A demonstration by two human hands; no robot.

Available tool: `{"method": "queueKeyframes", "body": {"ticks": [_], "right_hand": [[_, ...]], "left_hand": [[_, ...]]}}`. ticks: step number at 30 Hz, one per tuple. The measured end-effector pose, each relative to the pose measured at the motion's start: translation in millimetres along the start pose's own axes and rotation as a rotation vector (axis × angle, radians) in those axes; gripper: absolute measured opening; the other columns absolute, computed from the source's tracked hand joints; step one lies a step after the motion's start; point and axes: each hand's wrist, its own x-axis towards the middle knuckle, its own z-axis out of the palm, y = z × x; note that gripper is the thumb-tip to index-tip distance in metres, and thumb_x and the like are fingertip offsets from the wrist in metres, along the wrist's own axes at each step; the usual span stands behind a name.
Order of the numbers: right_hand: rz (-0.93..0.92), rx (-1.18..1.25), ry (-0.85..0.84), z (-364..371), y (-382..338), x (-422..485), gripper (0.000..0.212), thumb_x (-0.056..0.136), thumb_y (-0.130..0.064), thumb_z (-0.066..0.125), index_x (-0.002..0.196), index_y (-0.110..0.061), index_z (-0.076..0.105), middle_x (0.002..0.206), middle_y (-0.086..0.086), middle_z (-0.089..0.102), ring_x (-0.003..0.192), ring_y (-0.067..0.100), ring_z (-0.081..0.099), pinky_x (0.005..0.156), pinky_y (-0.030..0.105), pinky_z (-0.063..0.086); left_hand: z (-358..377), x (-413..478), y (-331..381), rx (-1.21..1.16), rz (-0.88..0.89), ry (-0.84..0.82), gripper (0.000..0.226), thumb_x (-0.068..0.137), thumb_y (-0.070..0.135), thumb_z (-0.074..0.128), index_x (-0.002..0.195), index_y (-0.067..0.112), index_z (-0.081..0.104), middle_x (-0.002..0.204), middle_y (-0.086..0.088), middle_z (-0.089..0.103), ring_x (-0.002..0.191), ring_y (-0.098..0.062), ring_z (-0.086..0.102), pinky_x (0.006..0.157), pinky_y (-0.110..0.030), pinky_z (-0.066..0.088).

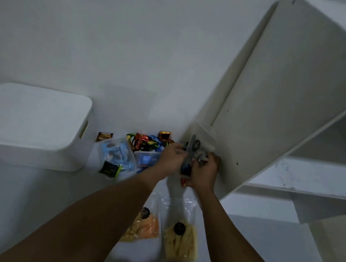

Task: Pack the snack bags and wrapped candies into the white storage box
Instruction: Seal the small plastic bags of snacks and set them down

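Hands [171, 158] [204, 171] grip crinkly clear bag [192, 147].

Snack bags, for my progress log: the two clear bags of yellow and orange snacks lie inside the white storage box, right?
No. The head view shows the orange snack bag and the yellow snack bag lying on the white surface, outside the white storage box.

Dim, bluish indoor light lies flat across the wall [92, 32], with a faint shadow above the wrapped candies [144, 143]. The wide lens tilts the shelf unit [281, 101] sharply at the right edge. The left hand [172, 157], right hand [204, 172] and the snack bag [192, 147] they grip look soft and blurred.
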Motion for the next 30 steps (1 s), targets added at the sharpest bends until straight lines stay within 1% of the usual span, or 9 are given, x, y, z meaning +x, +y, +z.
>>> {"method": "queueKeyframes", "body": {"ticks": [3, 6, 9, 11, 14, 17, 21, 24, 30], "right_hand": [[0.030, 0.163, -0.139, -16.8, -25.2, -4.5, 0.030, 0.088, 0.003, 0.063, 0.117, -0.002, 0.059, 0.110, 0.006, 0.060, 0.098, 0.018, 0.058, 0.076, 0.013, 0.047], [0.059, 0.317, -0.358, -32.5, -47.0, -8.2, 0.028, 0.088, 0.004, 0.064, 0.111, -0.012, 0.065, 0.109, 0.006, 0.070, 0.104, 0.026, 0.067, 0.089, 0.036, 0.058], [0.115, 0.379, -0.531, -43.1, -74.1, -16.5, 0.036, 0.088, 0.003, 0.065, 0.114, -0.020, 0.065, 0.115, 0.007, 0.069, 0.107, 0.027, 0.067, 0.088, 0.045, 0.058], [0.092, 0.363, -0.562, -44.7, -90.5, -20.6, 0.044, 0.089, 0.005, 0.062, 0.125, -0.020, 0.059, 0.119, 0.012, 0.065, 0.108, 0.029, 0.064, 0.083, 0.043, 0.058], [-0.006, 0.320, -0.478, -44.0, -116.7, -21.5, 0.045, 0.093, -0.015, 0.065, 0.136, -0.021, 0.051, 0.122, 0.002, 0.059, 0.110, 0.022, 0.061, 0.085, 0.039, 0.055], [-0.103, 0.373, -0.318, -43.4, -148.2, -18.9, 0.036, 0.096, -0.031, 0.061, 0.130, -0.021, 0.058, 0.123, -0.004, 0.062, 0.107, 0.012, 0.064, 0.088, 0.034, 0.049], [-0.181, 0.473, -0.216, -39.8, -181.8, -21.1, 0.019, 0.098, -0.029, 0.059, 0.109, -0.015, 0.065, 0.103, 0.007, 0.073, 0.090, 0.014, 0.072, 0.077, 0.031, 0.050], [-0.223, 0.517, -0.191, -33.7, -198.4, -27.3, 0.015, 0.098, -0.029, 0.058, 0.103, -0.016, 0.064, 0.101, 0.009, 0.072, 0.086, 0.015, 0.073, 0.075, 0.033, 0.051], [-0.230, 0.671, -0.174, -33.5, -229.5, -36.9, 0.013, 0.099, -0.033, 0.056, 0.099, -0.021, 0.062, 0.094, 0.001, 0.068, 0.087, 0.015, 0.073, 0.072, 0.040, 0.052]], "left_hand": [[-23.2, -4.6, 32.7, -0.105, 0.055, 0.086, 0.068, 0.090, 0.033, 0.069, 0.146, 0.012, 0.038, 0.130, -0.001, 0.051, 0.119, -0.019, 0.050, 0.088, -0.026, 0.045], [-53.7, -12.0, 66.4, -0.180, 0.108, 0.044, 0.075, 0.084, 0.034, 0.076, 0.147, 0.013, 0.040, 0.142, -0.001, 0.050, 0.126, -0.018, 0.050, 0.093, -0.027, 0.044], [-77.0, -28.2, 89.4, -0.239, 0.143, 0.012, 0.045, 0.087, 0.022, 0.074, 0.127, 0.010, 0.060, 0.118, -0.004, 0.067, 0.090, -0.012, 0.067, 0.061, -0.014, 0.048], [-87.6, -36.5, 95.7, -0.281, 0.171, 0.033, 0.026, 0.088, 0.019, 0.072, 0.112, 0.010, 0.067, 0.106, -0.006, 0.071, 0.072, -0.013, 0.067, 0.046, -0.016, 0.044], [-101.2, -48.8, 102.2, -0.309, 0.182, 0.044, 0.012, 0.090, 0.018, 0.070, 0.101, 0.013, 0.069, 0.100, -0.007, 0.069, 0.071, -0.015, 0.067, 0.053, -0.025, 0.044], [-115.4, -62.6, 112.1, -0.335, 0.214, 0.047, 0.010, 0.091, 0.017, 0.069, 0.100, 0.014, 0.069, 0.100, -0.008, 0.068, 0.076, -0.018, 0.068, 0.064, -0.035, 0.048], [-137.3, -80.4, 126.2, -0.362, 0.269, 0.033, 0.009, 0.091, 0.017, 0.069, 0.099, 0.015, 0.069, 0.095, -0.003, 0.070, 0.077, -0.018, 0.069, 0.063, -0.034, 0.049], [-153.1, -93.3, 135.6, -0.377, 0.316, 0.002, 0.008, 0.090, 0.017, 0.070, 0.098, 0.014, 0.070, 0.094, -0.002, 0.072, 0.082, -0.019, 0.069, 0.067, -0.035, 0.051], [-167.1, -110.7, 161.2, -0.328, 0.411, 0.001, 0.013, 0.086, 0.014, 0.073, 0.097, 0.009, 0.068, 0.093, -0.008, 0.072, 0.082, -0.022, 0.069, 0.065, -0.034, 0.054]]}}
